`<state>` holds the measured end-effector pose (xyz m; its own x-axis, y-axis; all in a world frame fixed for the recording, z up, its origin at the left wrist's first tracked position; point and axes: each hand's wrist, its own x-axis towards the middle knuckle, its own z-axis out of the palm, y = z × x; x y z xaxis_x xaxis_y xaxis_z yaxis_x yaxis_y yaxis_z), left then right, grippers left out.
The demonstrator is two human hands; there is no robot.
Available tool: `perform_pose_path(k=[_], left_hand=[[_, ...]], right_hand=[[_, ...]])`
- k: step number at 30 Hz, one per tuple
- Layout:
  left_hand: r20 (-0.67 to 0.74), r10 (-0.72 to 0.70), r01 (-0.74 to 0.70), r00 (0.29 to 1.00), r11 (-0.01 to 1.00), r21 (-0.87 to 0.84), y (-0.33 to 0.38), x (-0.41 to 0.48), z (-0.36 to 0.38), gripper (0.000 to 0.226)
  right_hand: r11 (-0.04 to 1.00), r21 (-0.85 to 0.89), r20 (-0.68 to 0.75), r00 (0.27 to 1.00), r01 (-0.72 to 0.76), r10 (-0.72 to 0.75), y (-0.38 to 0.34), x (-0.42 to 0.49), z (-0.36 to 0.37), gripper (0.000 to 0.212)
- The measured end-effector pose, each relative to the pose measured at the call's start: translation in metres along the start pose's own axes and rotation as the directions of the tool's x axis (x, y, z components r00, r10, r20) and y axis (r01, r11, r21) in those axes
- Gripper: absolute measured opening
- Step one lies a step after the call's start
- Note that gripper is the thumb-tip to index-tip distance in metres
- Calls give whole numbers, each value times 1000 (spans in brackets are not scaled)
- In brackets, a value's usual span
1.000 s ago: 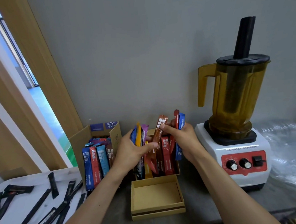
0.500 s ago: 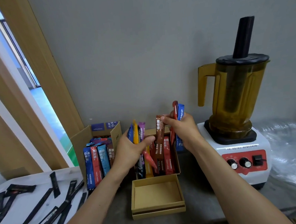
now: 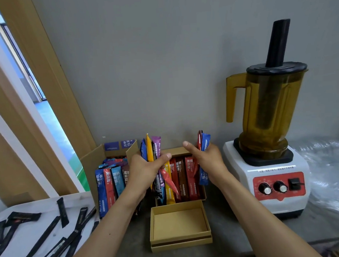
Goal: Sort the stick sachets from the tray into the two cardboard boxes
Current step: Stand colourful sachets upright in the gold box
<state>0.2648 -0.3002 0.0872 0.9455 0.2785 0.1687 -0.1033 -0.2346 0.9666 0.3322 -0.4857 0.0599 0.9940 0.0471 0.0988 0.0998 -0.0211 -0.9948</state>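
Note:
My left hand [image 3: 145,169] grips a bundle of coloured stick sachets [image 3: 152,149], blue, yellow and purple, held upright. My right hand [image 3: 204,158] holds a red and a blue sachet [image 3: 204,142] with the curled fingers, thumb stretched out to the left. Between and behind the hands stands a small cardboard box [image 3: 178,150] with red, brown and yellow sachets [image 3: 185,177] upright in it. A larger cardboard box [image 3: 91,165] at the left holds blue and red sachets [image 3: 108,183]. Black stick sachets [image 3: 60,210] lie scattered on the white tray [image 3: 40,203] at lower left.
An empty shallow cardboard lid [image 3: 179,227] sits on the grey counter in front of the small box. A blender [image 3: 268,142] with an amber jug stands at the right, crumpled clear plastic [image 3: 330,174] beside it. A wooden frame leans at the left.
The brown sachet that my right hand held above the small box now stands in the box. My right hand has moved right and opened its thumb. The left hand stays put.

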Motion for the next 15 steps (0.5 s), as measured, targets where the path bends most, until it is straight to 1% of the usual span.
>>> perform_pose_path(k=[2, 4, 7, 9, 11, 15], left_hand=[[79, 0, -3, 997, 999, 43, -2, -1, 4, 26], [145, 12, -24, 989, 996, 85, -2, -3, 9, 34], [229, 43, -76, 973, 988, 137, 0, -3, 17, 46], [257, 62, -112, 965, 976, 185, 0, -1, 20, 53], [264, 66, -124, 962, 970, 210, -1, 0, 22, 57], [262, 57, -110, 963, 975, 193, 0, 0, 25, 55]], right_hand=[[996, 90, 42, 999, -26, 22, -4, -3, 0, 55], [988, 148, 42, 999, -36, 30, -8, -5, 1, 49], [985, 169, -4, 1000, 29, -29, -14, -10, 4, 47], [981, 188, -15, 999, 52, -50, -20, -12, 6, 48], [978, 204, -8, 999, 35, -34, -25, -13, 8, 50], [977, 215, 24, 1000, -11, 6, -31, -15, 9, 48]])
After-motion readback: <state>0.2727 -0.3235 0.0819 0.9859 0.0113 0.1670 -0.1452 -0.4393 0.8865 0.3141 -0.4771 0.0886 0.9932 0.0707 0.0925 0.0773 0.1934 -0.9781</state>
